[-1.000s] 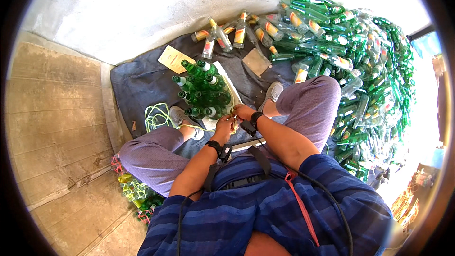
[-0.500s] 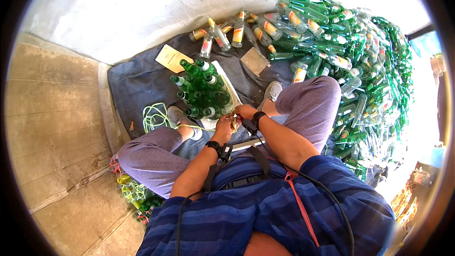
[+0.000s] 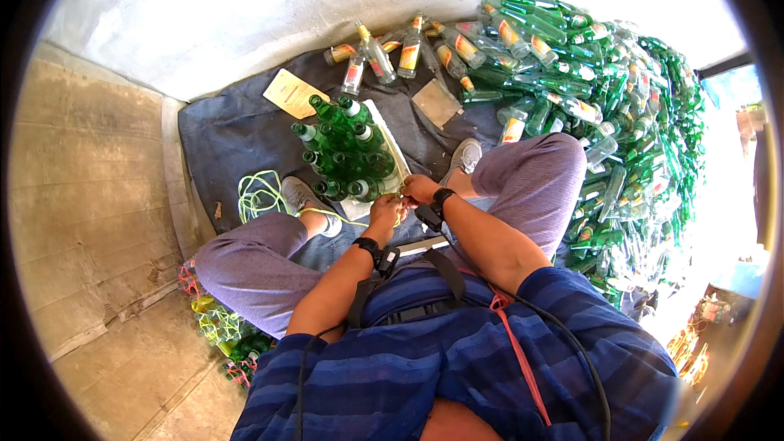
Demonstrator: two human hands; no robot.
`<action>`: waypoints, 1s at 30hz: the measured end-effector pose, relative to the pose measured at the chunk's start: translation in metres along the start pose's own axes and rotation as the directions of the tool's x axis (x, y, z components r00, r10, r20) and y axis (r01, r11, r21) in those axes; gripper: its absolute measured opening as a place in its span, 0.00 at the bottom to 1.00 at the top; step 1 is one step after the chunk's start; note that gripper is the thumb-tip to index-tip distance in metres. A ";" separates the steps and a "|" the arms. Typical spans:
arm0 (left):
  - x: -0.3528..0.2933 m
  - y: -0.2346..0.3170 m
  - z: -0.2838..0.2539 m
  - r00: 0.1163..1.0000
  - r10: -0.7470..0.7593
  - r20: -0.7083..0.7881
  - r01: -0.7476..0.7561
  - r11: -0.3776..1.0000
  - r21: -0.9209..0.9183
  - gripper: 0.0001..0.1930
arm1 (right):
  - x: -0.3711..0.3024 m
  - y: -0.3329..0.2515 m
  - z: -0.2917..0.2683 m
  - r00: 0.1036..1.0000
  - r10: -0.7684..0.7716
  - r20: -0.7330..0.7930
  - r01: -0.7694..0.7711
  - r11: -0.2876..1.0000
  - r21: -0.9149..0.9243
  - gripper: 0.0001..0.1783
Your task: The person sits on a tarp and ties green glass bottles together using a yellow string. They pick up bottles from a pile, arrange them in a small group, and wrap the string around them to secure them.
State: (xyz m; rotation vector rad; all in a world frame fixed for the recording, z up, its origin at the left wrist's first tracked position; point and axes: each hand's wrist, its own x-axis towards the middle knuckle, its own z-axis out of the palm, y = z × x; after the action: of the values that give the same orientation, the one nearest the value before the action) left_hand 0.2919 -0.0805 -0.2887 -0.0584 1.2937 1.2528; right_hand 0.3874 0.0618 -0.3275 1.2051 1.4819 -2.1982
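Close together in front of me, both hands work at a thin yellow-green cord [image 3: 347, 220]. My left hand [image 3: 385, 212] is closed on the cord, and my right hand [image 3: 421, 189] pinches it just to the right. The exact finger positions are too small to make out. From the left hand the cord runs left to a loose coil [image 3: 258, 196] beside my shoe. Just beyond my hands, several green glass bottles [image 3: 347, 143] stand upright in a tight group on a white slab-like base [image 3: 394, 143]. The lower parts of most bottles are hidden.
A big heap of green and clear bottles [image 3: 612, 114] rises at the right. Clear labelled bottles [image 3: 376, 57] lie or lean by the wall. A yellow card [image 3: 291, 95] and a brown cardboard piece [image 3: 437, 103] rest on the dark cloth [image 3: 229, 114]. Netted bottles [image 3: 224, 322] sit at lower left.
The view has shifted slightly. My hands stay close together at the cord near the bottle group, with only small finger movement.
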 end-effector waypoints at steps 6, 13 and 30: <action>0.007 -0.007 -0.010 0.999 0.039 -0.013 -0.035 0.969 0.244 0.09 | 0.001 0.022 -0.001 0.743 -0.407 0.532 0.540 -0.106 -0.835 0.08; 0.004 -0.007 -0.018 0.997 -0.014 -0.073 0.044 0.904 0.425 0.17 | 0.000 0.019 0.016 0.963 -0.062 0.261 0.260 0.463 -0.847 0.14; -0.002 -0.003 -0.027 1.000 0.002 -0.015 0.006 0.854 0.520 0.10 | -0.033 -0.021 0.024 0.973 -0.222 -0.056 0.084 0.575 -0.814 0.23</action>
State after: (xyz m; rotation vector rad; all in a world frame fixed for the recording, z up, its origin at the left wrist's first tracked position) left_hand 0.2767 -0.1006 -0.2988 0.3208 1.6071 0.8619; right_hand 0.3840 0.0430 -0.2856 0.9164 2.3423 -1.1642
